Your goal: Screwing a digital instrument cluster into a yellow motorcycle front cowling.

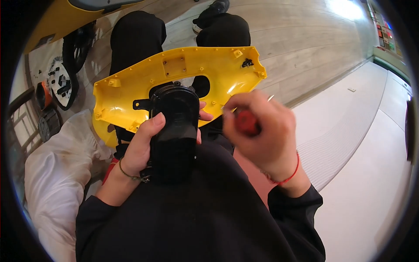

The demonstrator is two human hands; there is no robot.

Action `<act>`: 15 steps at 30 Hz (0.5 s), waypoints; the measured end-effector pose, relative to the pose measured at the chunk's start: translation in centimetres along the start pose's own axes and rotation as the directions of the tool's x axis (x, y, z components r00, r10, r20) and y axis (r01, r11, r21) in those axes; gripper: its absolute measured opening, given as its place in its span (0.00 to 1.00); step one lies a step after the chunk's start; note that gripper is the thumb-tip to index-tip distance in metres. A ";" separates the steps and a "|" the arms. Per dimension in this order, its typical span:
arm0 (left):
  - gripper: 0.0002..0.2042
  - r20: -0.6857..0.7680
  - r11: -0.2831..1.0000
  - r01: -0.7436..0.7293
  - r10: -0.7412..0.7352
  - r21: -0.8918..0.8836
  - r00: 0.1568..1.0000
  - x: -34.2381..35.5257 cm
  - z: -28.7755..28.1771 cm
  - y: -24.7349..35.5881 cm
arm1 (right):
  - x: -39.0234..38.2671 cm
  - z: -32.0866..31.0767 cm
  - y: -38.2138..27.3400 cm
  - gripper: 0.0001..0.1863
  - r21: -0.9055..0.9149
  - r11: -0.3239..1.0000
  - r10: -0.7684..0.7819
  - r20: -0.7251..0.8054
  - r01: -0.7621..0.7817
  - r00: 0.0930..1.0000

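Note:
My left hand (pixel 146 135) is closed around a black, glossy, rounded housing (pixel 174 126) that looks like a lamp unit, with a tab and hole sticking out on its left. Its thumb lies on the housing's near face and fingertips show at the right edge. To the right, my right hand (pixel 266 126) is raised and slightly blurred, curled around a red-handled screwdriver (pixel 248 122). Across my knees lies a yellow plastic shell (pixel 126 96), inner side up, with an oval opening partly behind the housing. Several small black screws (pixel 247 63) are heaped at its right end.
On the floor at left lie a white and black part (pixel 61 83), an orange ring-shaped piece (pixel 42 95) and a black round piece (pixel 49 124). White cloth (pixel 61 174) is close on my left. A larger yellow body (pixel 61 22) stands at upper left, and a white surface (pixel 362 144) runs along the right.

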State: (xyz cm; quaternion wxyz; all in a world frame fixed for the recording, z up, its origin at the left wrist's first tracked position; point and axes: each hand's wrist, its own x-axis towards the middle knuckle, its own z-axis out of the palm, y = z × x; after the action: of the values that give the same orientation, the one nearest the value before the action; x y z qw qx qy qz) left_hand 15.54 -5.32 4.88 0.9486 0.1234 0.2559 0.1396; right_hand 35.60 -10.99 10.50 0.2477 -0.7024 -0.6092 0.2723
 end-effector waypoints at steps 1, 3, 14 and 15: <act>0.33 0.002 1.000 -0.003 0.003 -0.001 1.000 0.0 0.2 0.1 | 0.2 -0.1 0.9 0.08 -0.047 0.998 0.042 -0.058 -0.044 0.997; 0.39 -0.141 0.999 0.005 0.001 0.044 0.990 0.3 0.8 0.0 | 1.0 -0.3 4.0 0.06 -0.159 0.968 0.173 -0.148 -0.196 0.974; 0.35 -0.141 0.995 -0.085 0.078 -0.046 0.987 0.3 0.1 0.4 | 2.2 0.8 11.5 0.10 -0.124 0.902 0.395 -0.147 -0.413 0.907; 0.37 -0.196 0.996 -0.078 0.067 -0.048 0.978 0.3 0.2 0.5 | 2.1 0.8 11.7 0.10 -0.123 0.901 0.397 -0.147 -0.415 0.906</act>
State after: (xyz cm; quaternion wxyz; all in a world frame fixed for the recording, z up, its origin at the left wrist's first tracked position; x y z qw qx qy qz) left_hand 15.84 -4.81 5.06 0.9164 0.0919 0.3387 0.1925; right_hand 43.73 -10.43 1.79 0.1669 -0.8457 -0.4523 0.2289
